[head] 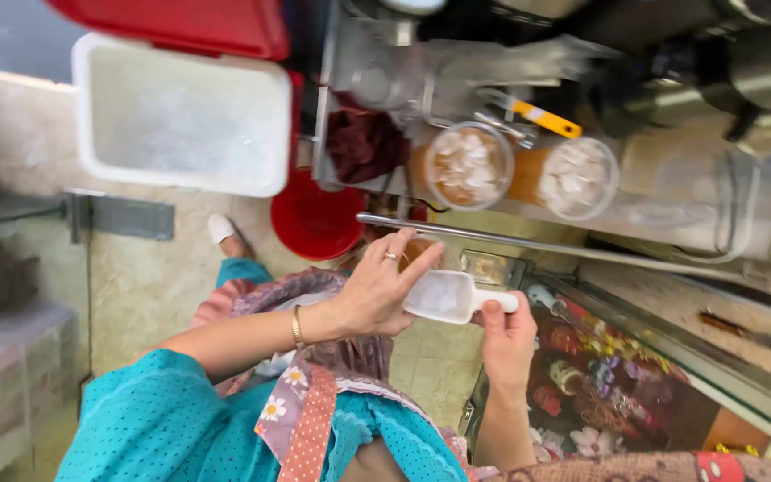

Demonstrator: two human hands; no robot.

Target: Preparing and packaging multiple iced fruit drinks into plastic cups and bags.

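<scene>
My right hand [508,342] has its grip clamped on the handle of a white scoop [446,295] full of ice. My left hand [381,287] is closed around a cup [418,250] just above it, below the tabletop [671,210] with two iced drinks [466,166].

One view only — a camera worn on the head, looking steeply down past the person's chest and arms. It sits close: the left hand [377,295] and right hand [506,335] fill the middle, with the scoop [443,296] between them. Beyond them the counter [671,223] with two iced drinks [466,165] runs across the far right, the white ice box [180,116] lies far left, and the tiled floor [136,277] shows well below — no second view shares the scene.
</scene>
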